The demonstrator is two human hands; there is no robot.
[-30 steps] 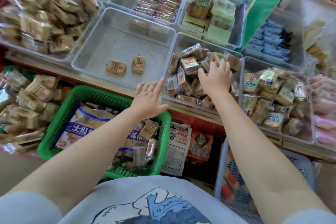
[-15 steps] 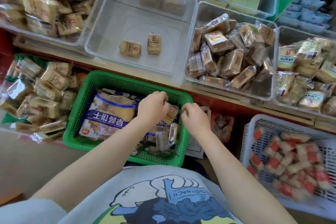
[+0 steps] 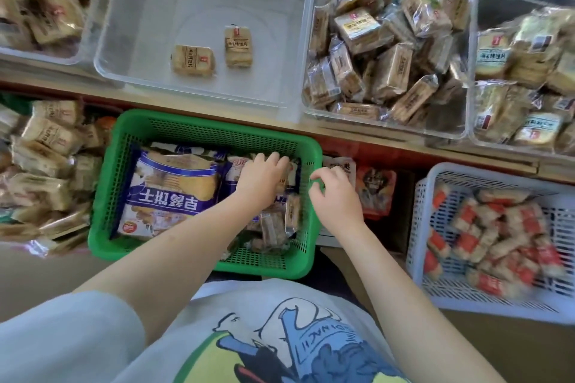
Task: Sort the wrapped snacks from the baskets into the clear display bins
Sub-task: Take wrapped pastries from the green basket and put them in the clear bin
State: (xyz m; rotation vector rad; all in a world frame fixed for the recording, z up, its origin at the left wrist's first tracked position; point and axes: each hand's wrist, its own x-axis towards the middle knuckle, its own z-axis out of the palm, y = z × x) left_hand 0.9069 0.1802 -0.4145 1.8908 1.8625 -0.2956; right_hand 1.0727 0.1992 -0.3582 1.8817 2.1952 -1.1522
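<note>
The green basket (image 3: 130, 146) sits below the shelf edge, under the clear bins (image 3: 298, 40). Small wrapped snacks (image 3: 273, 224) cluster in its right half: light, crinkly, slippery, probably crushable, best pinched across the short sides. The left hand (image 3: 261, 180) reaches among them, fingers curled, grasp hidden; the right hand (image 3: 334, 196) hovers at the right rim, loosely curled, empty.

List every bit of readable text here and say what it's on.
Big biscuit bag in the green basket: four large white characters, seemingly mirrored, not reliably readable.
Shirt print: mirrored capitals, roughly "IJNNIO", uncertain.
Wrapped snacks in the clear bins: label print too blurred to read.
Nothing else is legible.
</note>
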